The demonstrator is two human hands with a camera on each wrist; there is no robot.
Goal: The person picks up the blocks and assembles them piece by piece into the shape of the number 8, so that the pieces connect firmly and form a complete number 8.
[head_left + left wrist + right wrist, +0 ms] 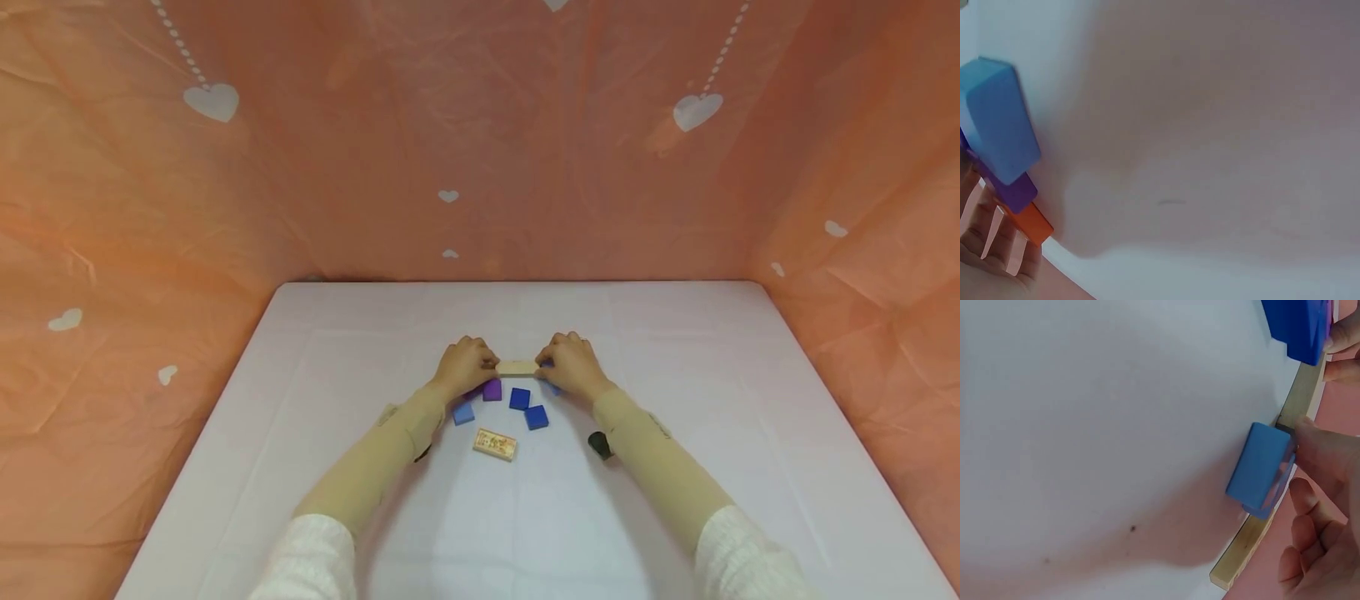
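Wooden block [517, 368], pale, oblong, ends pinched by left fingers [486, 358] and right fingers [548, 353]

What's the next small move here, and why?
I'd probably nudge the plain strip straight before letting go: the left hand and right hand are at its opposite ends, so both could steer it together.
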